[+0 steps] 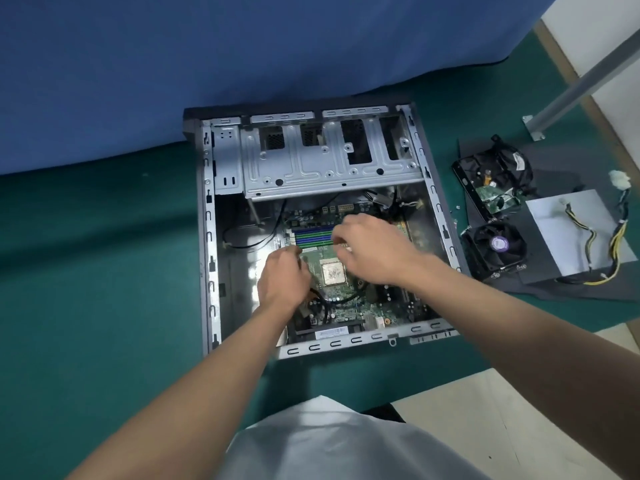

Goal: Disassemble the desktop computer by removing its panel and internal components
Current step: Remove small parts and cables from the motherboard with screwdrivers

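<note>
A blue cloth (138,81) hangs behind a green mat (86,271) where the computer case (207,237) lies on its side, its panel off and the motherboard (349,308) exposed. A person reaches in with both bare forearms. The left hand (284,277), knuckles up and fingers curled downward, meets the left end of the memory slots (311,235); whether it grips anything cannot be told. The right hand (375,251) arches over the slots' right end beside the processor (334,273), fingertips bent down, its hold equally unclear. Right of the case, a hard drive (491,188), cooler fan (497,245) and power supply (568,230) lie on a dark panel (561,291).
</note>
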